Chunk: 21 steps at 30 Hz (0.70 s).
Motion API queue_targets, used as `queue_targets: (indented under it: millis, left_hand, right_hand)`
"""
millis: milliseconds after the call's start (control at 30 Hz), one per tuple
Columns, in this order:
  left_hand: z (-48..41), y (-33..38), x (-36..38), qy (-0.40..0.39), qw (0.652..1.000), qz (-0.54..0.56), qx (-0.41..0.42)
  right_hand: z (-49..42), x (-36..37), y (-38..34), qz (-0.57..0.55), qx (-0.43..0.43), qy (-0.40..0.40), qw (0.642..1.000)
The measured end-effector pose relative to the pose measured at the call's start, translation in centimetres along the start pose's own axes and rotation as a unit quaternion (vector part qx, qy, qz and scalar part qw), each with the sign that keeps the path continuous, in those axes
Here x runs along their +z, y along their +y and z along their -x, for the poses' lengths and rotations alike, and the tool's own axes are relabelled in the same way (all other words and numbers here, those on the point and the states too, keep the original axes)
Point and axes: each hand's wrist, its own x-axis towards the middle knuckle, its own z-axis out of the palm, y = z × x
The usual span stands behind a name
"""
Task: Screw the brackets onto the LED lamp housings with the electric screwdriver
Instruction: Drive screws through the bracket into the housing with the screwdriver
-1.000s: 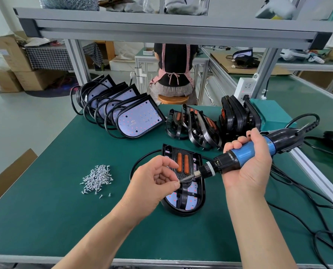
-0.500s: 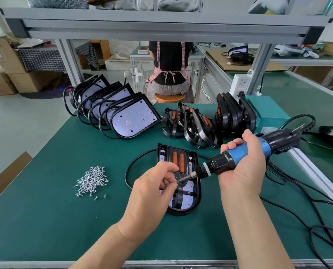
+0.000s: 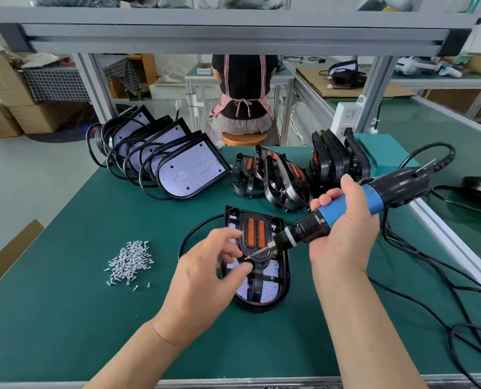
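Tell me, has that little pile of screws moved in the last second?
No. The screw pile lies just as far to the left of the flat lamp housing as before; only the camera view shifted.

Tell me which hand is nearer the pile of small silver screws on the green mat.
Left. The left hand is right of the pile of small silver screws; the right hand, gripping the blue electric screwdriver, is farther right.
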Motion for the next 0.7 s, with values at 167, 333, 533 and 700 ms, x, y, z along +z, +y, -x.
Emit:
queue_targets:
  millis: [167,333,533,700]
  left_hand:
    - [-1.8,-1.8,-1.0,0.057,0.973,0.141,-0.172]
    - [-4.4,-3.5,0.2,-0.05,0.938,0.102,-0.327]
    - [-4.8,-3.7,2.3,-0.157,0.907,0.134,-0.366]
    - [-4.8,-3.6,2.6,-0.132,0.897,0.186,-0.378]
  right_hand:
    - [-0.2,1.1,-0.2,0.006,-0.023,-0.041,0.999]
    - [0.8,2.3,1.0,0.057,-0.039,-0.116,0.991]
    - [1.9,3.3,2.2,0.109,-0.059,-0.182,0.976]
    - [2.1,3.7,2.3,0.121,-0.064,-0.207,0.969]
